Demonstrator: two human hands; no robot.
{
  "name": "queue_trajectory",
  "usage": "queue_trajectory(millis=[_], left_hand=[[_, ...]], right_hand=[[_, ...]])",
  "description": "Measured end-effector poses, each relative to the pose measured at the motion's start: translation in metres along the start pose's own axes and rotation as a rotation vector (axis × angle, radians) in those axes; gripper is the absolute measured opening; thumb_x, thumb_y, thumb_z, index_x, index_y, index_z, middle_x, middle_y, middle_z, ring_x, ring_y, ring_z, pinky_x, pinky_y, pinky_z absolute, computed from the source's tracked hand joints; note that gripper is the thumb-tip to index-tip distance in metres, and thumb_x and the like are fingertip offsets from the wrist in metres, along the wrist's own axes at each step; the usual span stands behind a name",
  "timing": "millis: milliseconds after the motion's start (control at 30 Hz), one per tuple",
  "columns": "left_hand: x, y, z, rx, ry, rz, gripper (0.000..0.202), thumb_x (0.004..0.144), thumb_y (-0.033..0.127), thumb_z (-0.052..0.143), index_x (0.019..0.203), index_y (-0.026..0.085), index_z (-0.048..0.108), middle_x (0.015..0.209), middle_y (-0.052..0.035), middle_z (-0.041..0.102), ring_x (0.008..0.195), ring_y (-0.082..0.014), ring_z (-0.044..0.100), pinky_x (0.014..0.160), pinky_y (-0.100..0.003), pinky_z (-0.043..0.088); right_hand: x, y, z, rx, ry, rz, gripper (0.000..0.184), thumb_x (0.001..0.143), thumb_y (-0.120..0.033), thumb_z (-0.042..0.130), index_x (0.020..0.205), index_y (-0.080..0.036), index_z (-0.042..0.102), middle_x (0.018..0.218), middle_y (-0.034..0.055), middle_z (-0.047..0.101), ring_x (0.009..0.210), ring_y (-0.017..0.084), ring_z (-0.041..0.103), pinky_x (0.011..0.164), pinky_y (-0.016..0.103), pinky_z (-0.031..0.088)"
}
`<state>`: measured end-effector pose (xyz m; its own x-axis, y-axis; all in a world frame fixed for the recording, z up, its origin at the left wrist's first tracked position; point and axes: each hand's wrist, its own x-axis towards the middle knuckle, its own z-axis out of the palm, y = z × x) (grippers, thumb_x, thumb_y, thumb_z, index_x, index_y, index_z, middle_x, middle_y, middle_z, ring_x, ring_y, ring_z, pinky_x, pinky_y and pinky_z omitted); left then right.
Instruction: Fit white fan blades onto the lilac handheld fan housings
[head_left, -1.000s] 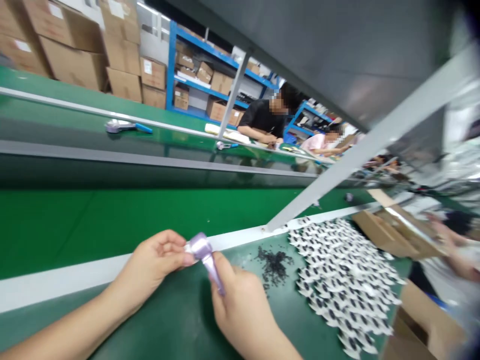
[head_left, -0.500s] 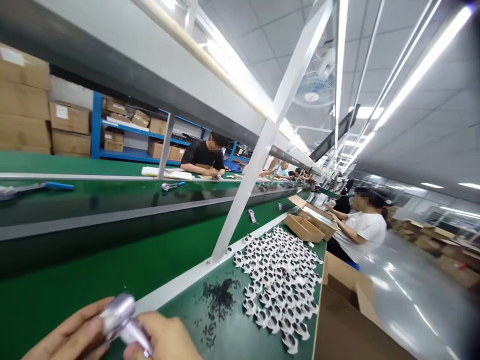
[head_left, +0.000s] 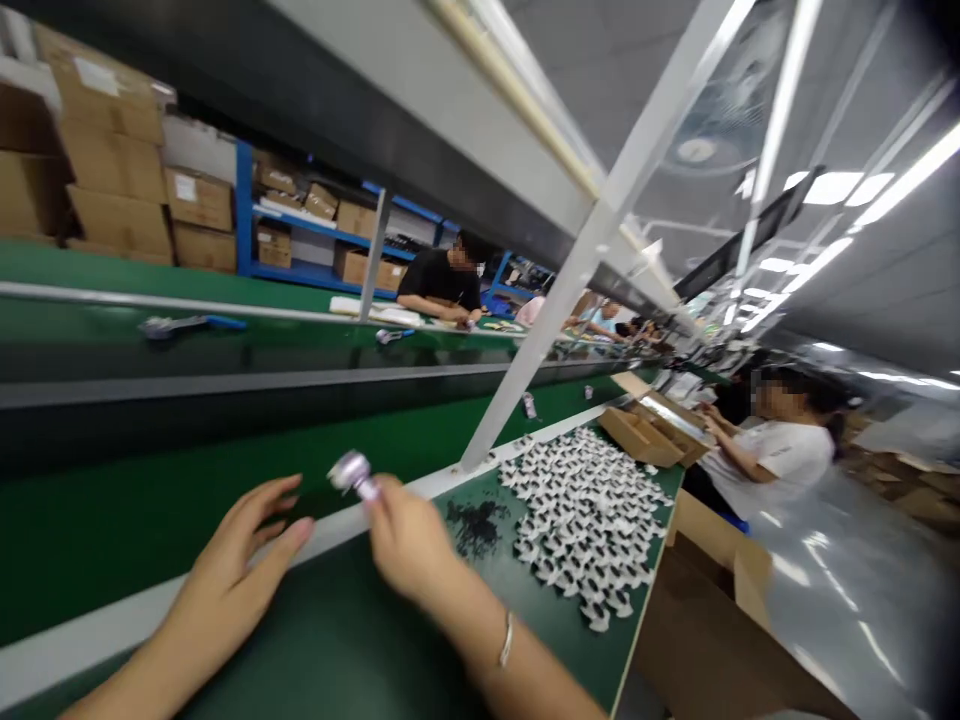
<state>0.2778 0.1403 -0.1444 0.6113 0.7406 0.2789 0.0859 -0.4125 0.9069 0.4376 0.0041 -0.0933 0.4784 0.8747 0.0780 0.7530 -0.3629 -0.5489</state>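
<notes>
A small shiny purple device (head_left: 351,470), with a round head and a short handle like a tiny hair dryer, is raised over the edge of the green belt. My right hand (head_left: 409,530) grips it by the handle, its head pointing left. To the left, my left hand (head_left: 247,560) is empty, thumb and fingers apart, a short way from the device. Many white curved parts with dark round centres (head_left: 585,510) lie spread on the green worktable (head_left: 337,640) right of my hands. Beside them is a scatter of tiny black pieces (head_left: 478,525).
A slanted white post (head_left: 536,340) rises from the table's edge. More purple devices (head_left: 529,405) lie on the green belt (head_left: 247,450). An open carton (head_left: 637,430) stands beyond the white parts, near a person in white (head_left: 787,460). Another person in black (head_left: 435,280) sits across the line.
My left hand has let go of the purple device and opened. My right hand has carried it up and forward, toward the belt. The camera view has also shifted.
</notes>
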Motion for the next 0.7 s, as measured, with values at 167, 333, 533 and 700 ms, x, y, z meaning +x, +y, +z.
queue_trajectory(millis=[167,333,533,700], left_hand=[[-0.035,0.052,-0.002,0.099,-0.407,0.355,0.02,0.091,0.026,0.058,0.109,0.023,0.067,0.123,-0.0089,0.059,0.117,-0.0227,0.056,0.104,-0.032,0.043],[-0.068,0.076,0.011,0.129,-0.942,0.564,0.054,0.074,0.004,0.054,0.122,0.027,0.066,0.133,-0.006,0.056,0.122,-0.0246,0.053,0.103,-0.038,0.045],[-0.072,0.072,0.02,0.224,-1.157,0.501,0.044,0.076,0.013,0.063,0.118,0.027,0.066,0.119,-0.0053,0.065,0.107,-0.0275,0.06,0.097,-0.042,0.047],[-0.063,0.067,0.02,0.255,-1.047,0.42,0.019,0.078,0.012,0.06,0.096,0.019,0.062,0.1,-0.0074,0.062,0.093,-0.0236,0.059,0.081,-0.032,0.048]], right_hand=[[0.072,0.016,0.01,-0.236,-0.007,0.005,0.047,0.099,-0.023,0.053,0.145,-0.016,0.045,0.129,0.0139,0.053,0.123,0.03,0.05,0.105,0.057,0.038],[0.074,0.033,-0.02,-0.278,0.01,-0.056,0.043,0.097,-0.034,0.059,0.135,-0.015,0.054,0.126,0.0128,0.056,0.12,0.028,0.053,0.103,0.053,0.042],[-0.051,0.069,-0.057,-0.138,0.04,-0.054,0.014,0.097,-0.017,0.049,0.095,-0.013,0.062,0.081,0.0033,0.062,0.075,0.015,0.059,0.071,0.028,0.048],[-0.135,0.073,-0.02,-0.085,0.085,-0.068,0.016,0.094,-0.01,0.047,0.091,-0.015,0.061,0.086,0.0048,0.06,0.078,0.014,0.059,0.07,0.026,0.049]])
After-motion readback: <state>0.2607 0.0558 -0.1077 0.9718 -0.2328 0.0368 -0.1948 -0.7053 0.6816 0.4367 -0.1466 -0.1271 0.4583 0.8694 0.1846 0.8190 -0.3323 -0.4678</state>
